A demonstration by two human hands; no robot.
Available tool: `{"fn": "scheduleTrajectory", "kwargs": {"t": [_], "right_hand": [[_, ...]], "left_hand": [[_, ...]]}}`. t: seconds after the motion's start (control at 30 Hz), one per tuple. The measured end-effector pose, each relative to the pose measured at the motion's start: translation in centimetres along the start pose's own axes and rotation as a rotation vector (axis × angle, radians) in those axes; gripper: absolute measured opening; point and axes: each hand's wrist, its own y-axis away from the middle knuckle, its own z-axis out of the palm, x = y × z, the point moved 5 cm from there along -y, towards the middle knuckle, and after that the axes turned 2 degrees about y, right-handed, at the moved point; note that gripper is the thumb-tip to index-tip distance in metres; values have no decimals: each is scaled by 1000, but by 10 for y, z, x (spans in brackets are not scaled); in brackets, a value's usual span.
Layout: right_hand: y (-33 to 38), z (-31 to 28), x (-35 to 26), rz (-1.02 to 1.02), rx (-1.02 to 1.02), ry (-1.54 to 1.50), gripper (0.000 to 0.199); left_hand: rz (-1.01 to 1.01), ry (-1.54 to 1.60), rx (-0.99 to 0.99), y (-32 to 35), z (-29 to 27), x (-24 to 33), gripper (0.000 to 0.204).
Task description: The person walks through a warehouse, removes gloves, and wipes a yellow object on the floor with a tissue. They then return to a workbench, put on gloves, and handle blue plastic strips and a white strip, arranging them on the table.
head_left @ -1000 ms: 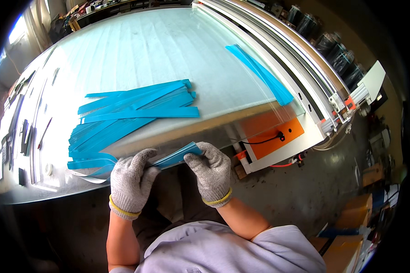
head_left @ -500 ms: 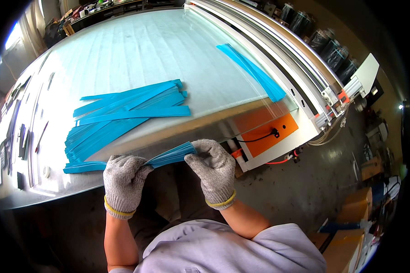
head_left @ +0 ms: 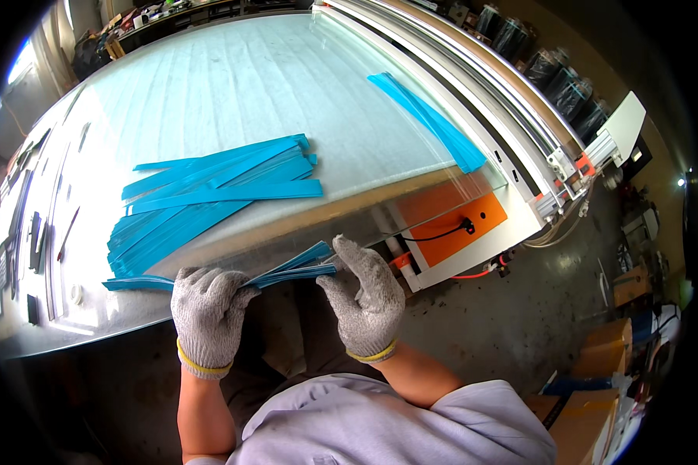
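Broad pale worktop, rail frame along its right side. Fanned pile of blue strips mid-surface; separate blue strips near the rail. At the near edge, a small bundle of blue strips, gloved left hand and right hand both closed on it.
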Motion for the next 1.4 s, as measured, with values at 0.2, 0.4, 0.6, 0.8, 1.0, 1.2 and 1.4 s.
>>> {"fn": "scheduleTrajectory", "kwargs": {"t": [0.2, 0.4, 0.6, 0.8, 1.0, 1.2, 1.4], "right_hand": [[3, -4, -8, -152, -1, 133, 54], [7, -2, -8, -210, 36, 123, 52], [6, -1, -10, -248, 29, 130, 49], [4, -6, -14, -280, 35, 154, 39], [-2, -8, -16, -303, 17, 129, 30], [4, -9, -13, -279, 19, 131, 32], [6, -12, -14, -301, 33, 142, 37]], "left_hand": [[63, -49, 55, 2, -3, 6, 17], [65, -56, 93, 5, -4, 9, 17], [15, -47, 72, 5, -3, 7, 14], [57, -54, 78, 8, -3, 6, 17], [46, -44, 76, 10, -2, 6, 17], [44, -29, 78, 9, -2, 7, 16], [64, -7, 87, 8, 0, 8, 16]]}}
